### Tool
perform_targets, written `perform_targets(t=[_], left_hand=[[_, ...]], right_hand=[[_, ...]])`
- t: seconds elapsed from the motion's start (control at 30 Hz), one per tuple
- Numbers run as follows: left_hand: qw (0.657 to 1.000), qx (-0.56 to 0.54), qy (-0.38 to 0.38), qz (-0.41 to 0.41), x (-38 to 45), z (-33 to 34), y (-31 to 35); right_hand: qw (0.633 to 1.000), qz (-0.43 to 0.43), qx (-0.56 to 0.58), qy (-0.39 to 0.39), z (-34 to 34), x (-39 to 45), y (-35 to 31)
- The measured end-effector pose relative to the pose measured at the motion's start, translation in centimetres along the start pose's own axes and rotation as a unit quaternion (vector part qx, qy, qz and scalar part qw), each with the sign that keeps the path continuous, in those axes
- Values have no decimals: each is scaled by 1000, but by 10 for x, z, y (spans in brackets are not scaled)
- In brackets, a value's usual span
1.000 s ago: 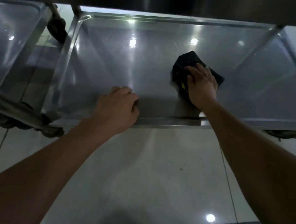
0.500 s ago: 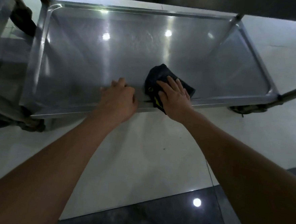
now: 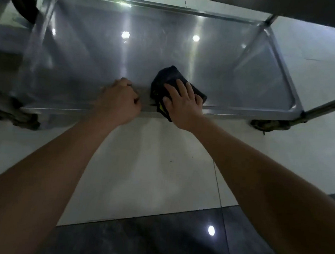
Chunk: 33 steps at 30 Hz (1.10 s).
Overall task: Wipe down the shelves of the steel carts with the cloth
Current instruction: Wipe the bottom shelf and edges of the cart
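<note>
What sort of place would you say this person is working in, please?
Probably a commercial kitchen or similar service area, though that is a guess. A wheeled stainless steel cart with tray-like shelves stands on a glossy tiled floor, and a second cart is parked beside it.

cloth (image 3: 169, 78) on shelf (image 3: 99, 62) near front rim, right hand (image 3: 181, 103) on it, left hand (image 3: 118, 101) just left

Dark bunched cloth (image 3: 172, 81) on the shiny steel shelf (image 3: 108, 59), overhanging its near rim.
</note>
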State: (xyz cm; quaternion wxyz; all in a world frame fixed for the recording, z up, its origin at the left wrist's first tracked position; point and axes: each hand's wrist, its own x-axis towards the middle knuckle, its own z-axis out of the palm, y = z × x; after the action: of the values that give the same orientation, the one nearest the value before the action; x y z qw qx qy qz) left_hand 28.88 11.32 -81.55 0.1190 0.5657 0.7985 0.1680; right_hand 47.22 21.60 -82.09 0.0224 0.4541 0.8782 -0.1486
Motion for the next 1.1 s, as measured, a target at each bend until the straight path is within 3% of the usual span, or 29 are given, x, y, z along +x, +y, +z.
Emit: perform_targets(t=[0.2,0.37,0.47,0.67,0.83,1.0,1.1], left_hand=[[999,7,22,-38,-6,22,71],[994,20,85,-61,-9,44,99],[995,45,80,-31,-7,49,113],[996,44,77,-20,15,79,187],[999,40,32,1,45,101,237],[997,51,51,-16,50,104,247],[997,62,53,1,49,102,237]], right_hand=[[994,-107,-14,31,-5,7,42],[988,-128,12,84,-7,15,75],[987,-135,19,83,-10,14,95],[993,-62,35,96,-31,4,185],[993,21,46,108,-52,-5,271],[986,127,33,103,-77,-23,354],[986,138,19,92,-81,-25,368]])
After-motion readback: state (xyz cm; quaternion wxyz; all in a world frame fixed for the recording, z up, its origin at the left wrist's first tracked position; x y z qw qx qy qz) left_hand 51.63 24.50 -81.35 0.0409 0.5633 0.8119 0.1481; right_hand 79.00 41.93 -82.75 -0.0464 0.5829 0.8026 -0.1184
